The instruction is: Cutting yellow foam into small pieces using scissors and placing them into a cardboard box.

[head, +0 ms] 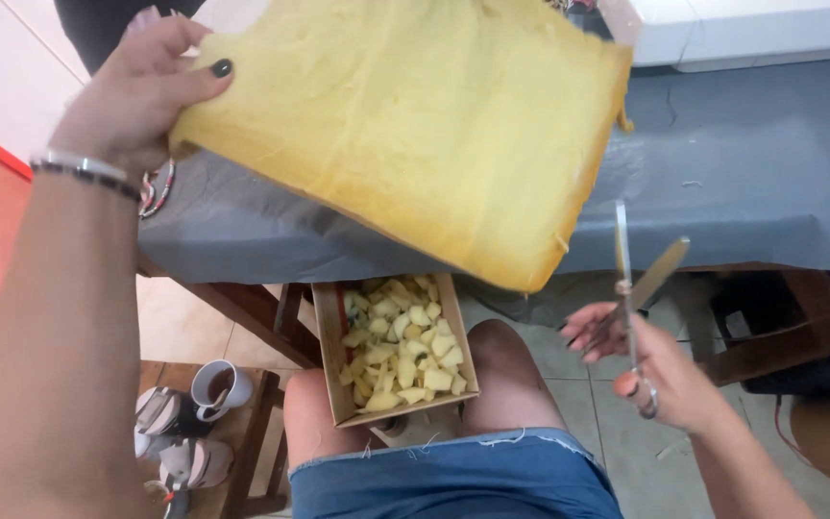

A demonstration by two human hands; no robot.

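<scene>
My left hand [136,91] grips the upper left corner of a large yellow foam slab [405,125] and holds it up in front of me. In my right hand [660,370], low at the right, is a pair of metal scissors [631,288] with its blades apart, pointing up just right of the slab's lower corner. A small cardboard box [329,356] full of yellow foam cubes [401,351] rests between my knees, directly under the slab.
A table draped in grey cloth [751,163] stands in front of me on wooden legs. A white mug [218,384] and pale shoes [170,437] sit on a low wooden shelf at the lower left. The floor is tiled.
</scene>
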